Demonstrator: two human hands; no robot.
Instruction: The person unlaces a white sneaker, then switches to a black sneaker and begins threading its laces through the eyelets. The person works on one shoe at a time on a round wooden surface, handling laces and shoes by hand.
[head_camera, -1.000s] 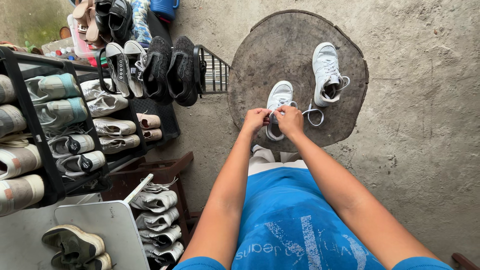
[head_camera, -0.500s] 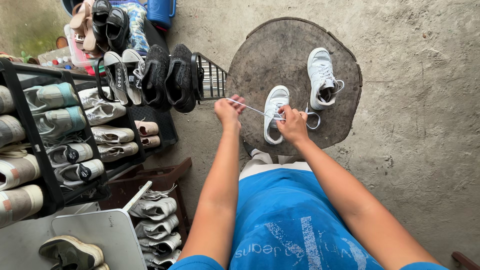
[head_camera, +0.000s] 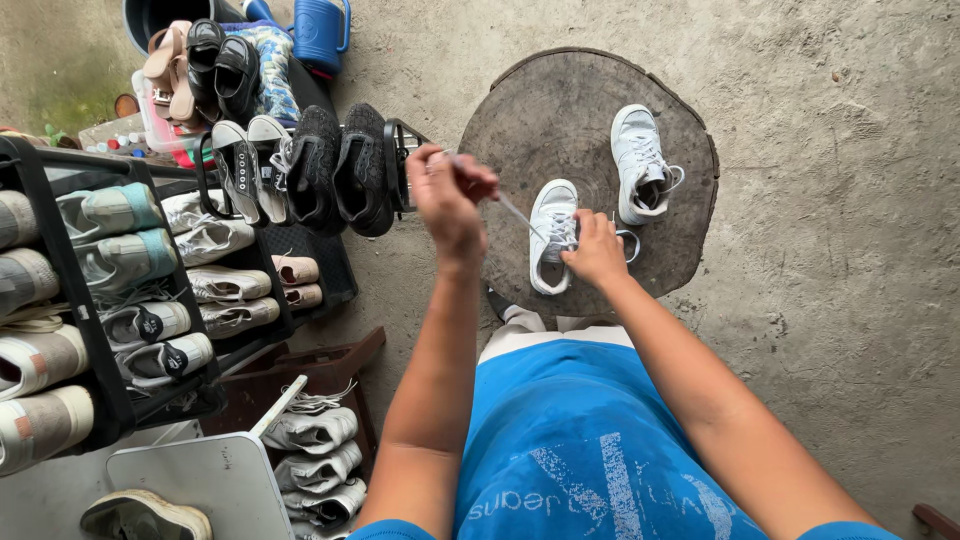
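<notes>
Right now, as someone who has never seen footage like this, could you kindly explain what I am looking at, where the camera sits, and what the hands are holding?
The camera is worn on a person's head and looks straight down, so the two bare arms at the bottom are that person's own. The left hand is raised, its fingers pinching a white shoelace pulled taut. The right hand rests on the near white sneaker that the lace runs to. That shoe and a second white sneaker sit on a round wooden stump on a concrete floor. At the left, a black shoe rack holds many pairs.
</notes>
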